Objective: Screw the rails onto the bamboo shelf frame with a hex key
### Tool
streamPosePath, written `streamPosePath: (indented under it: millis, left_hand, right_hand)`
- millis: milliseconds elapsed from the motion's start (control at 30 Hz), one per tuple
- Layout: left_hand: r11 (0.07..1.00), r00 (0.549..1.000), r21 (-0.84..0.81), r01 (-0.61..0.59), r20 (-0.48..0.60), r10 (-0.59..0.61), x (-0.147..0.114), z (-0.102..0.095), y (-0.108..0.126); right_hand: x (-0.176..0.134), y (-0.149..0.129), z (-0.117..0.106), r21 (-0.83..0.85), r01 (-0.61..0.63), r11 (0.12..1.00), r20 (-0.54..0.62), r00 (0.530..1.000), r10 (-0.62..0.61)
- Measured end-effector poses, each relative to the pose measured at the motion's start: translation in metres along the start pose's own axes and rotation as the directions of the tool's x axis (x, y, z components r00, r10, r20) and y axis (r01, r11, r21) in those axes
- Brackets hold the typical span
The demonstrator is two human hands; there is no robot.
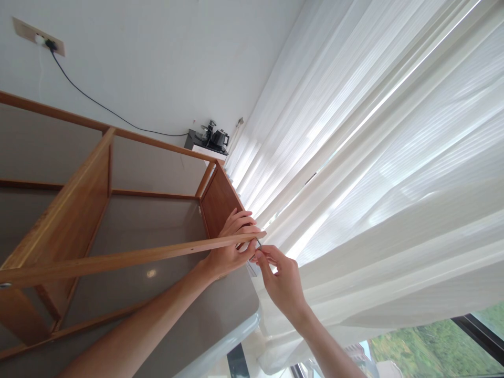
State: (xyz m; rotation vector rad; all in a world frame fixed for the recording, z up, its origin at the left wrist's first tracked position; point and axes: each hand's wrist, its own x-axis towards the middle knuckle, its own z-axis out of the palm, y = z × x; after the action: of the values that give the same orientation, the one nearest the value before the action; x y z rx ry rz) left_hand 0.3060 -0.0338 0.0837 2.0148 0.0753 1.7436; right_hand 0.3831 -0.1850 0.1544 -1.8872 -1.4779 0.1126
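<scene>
A wooden frame (137, 256) with upright panels lies on a grey tabletop, its long front rail running across to the right. At the rail's right end, my left hand (232, 247) is closed around the corner, fingers behind the rail and over the edge of the side panel (220, 197), thumb below. My right hand (281, 275) pinches a thin metal rod (259, 242), which looks like a hex key, against the rail's end. The fingertips of both hands nearly meet there. The rod's far tip is hidden.
The grey table (220, 320) has a rounded near corner. White curtains (354, 173) hang close on the right. A black kettle (219, 138) stands on a small stand behind the frame, with a black cord (118, 114) running to a wall socket (38, 37).
</scene>
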Motion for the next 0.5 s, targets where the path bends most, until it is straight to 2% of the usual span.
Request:
streamPosePath:
  millis: [100, 233, 367, 500]
  left_hand:
    - [1.000, 1.000, 0.001, 0.002, 0.003, -0.002, -0.001, 0.000, -0.001]
    - [1.000, 1.000, -0.008, 0.001, 0.011, -0.001, -0.001, -0.001, -0.001]
    - [1.000, 1.000, -0.008, 0.000, 0.003, 0.000, 0.000, -0.001, 0.000]
    - [1.000, 1.000, 0.000, -0.014, -0.004, 0.014, 0.001, -0.001, 0.000]
  right_hand:
    - [-0.003, -0.001, 0.003, -0.024, 0.032, 0.999, -0.032, 0.999, -0.033]
    - [-0.009, 0.005, 0.007, -0.164, 0.186, 0.969, -0.092, 0.975, -0.203]
    - [-0.007, 0.017, 0.004, -0.374, 0.366, 0.852, -0.073, 0.904, -0.420]
    - [0.003, 0.024, -0.004, -0.478, 0.464, 0.746, 0.004, 0.850, -0.526]
